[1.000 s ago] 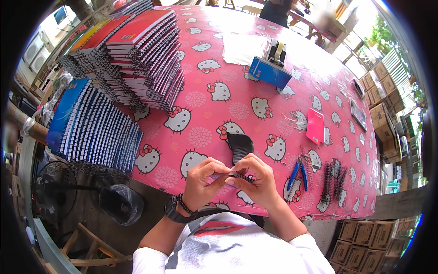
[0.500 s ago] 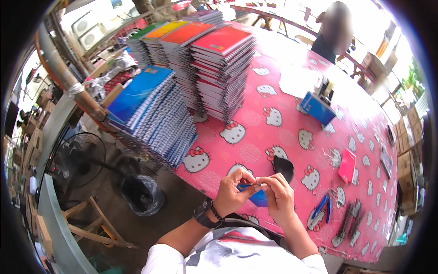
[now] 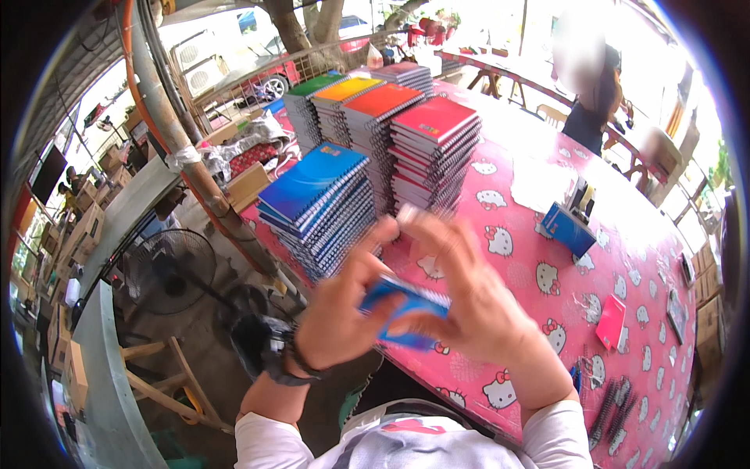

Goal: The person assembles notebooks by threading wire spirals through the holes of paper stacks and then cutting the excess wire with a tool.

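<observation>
Left hand [image 3: 336, 316] grips a blue notebook [image 3: 423, 303] above the near edge of the pink table [image 3: 517, 254], thumb across it; the blurred right hand [image 3: 484, 313] has its fingers spread, whether gripping too I cannot tell. Beyond stand a stack of blue notebooks [image 3: 320, 207] and a red-topped stack [image 3: 436, 156].

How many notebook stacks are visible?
6: the blue stack nearest; the red stack, orange stack, yellow stack and green stack beyond it; another stack behind those. More may be hidden.

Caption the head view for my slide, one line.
Left hand and right hand, blurred, around a blue notebook at a pink-covered table, colourful notebook stacks beyond.
</observation>
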Demonstrator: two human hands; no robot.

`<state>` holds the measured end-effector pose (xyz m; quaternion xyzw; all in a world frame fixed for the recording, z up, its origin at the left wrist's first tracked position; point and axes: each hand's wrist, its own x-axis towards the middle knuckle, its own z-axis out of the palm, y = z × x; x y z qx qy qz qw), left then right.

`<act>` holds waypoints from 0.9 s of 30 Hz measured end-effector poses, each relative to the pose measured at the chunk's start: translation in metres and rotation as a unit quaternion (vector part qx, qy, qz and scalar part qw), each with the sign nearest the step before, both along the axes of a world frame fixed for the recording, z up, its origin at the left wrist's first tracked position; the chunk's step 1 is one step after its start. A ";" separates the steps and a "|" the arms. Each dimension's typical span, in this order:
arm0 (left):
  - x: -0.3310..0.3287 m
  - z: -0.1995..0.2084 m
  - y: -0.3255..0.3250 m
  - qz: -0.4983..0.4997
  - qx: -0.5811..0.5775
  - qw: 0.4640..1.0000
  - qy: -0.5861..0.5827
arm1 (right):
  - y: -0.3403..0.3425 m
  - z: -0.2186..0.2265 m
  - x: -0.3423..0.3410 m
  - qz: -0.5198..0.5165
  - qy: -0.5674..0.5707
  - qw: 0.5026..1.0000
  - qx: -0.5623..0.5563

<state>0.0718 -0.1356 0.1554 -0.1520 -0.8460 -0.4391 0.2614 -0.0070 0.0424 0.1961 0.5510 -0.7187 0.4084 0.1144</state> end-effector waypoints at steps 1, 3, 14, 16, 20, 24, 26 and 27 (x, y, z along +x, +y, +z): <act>0.000 0.014 -0.013 0.055 0.036 0.997 0.050 | -0.004 0.009 -0.012 -0.036 0.046 0.996 -0.063; 0.003 0.041 -0.037 0.183 0.127 0.963 0.148 | -0.013 0.019 -0.039 -0.096 0.078 0.973 -0.197; -0.065 -0.009 -0.125 0.287 0.174 0.935 0.118 | -0.159 -0.059 -0.107 -0.026 -0.276 0.924 -0.264; -0.075 -0.015 -0.112 0.268 0.238 0.918 0.169 | -0.171 -0.064 -0.111 -0.055 -0.260 0.917 -0.298; -0.074 -0.018 -0.114 0.201 0.329 0.905 0.179 | -0.184 -0.061 -0.101 -0.104 -0.208 0.913 -0.335; -0.078 -0.015 -0.107 0.195 0.357 0.897 0.171 | -0.179 -0.065 -0.097 -0.123 -0.138 0.913 -0.365; -0.080 -0.014 -0.105 0.225 0.324 0.902 0.173 | -0.175 -0.063 -0.095 -0.133 -0.138 0.906 -0.376; -0.085 -0.016 -0.103 0.228 0.314 0.906 0.169 | -0.172 -0.063 -0.098 -0.139 -0.151 0.903 -0.378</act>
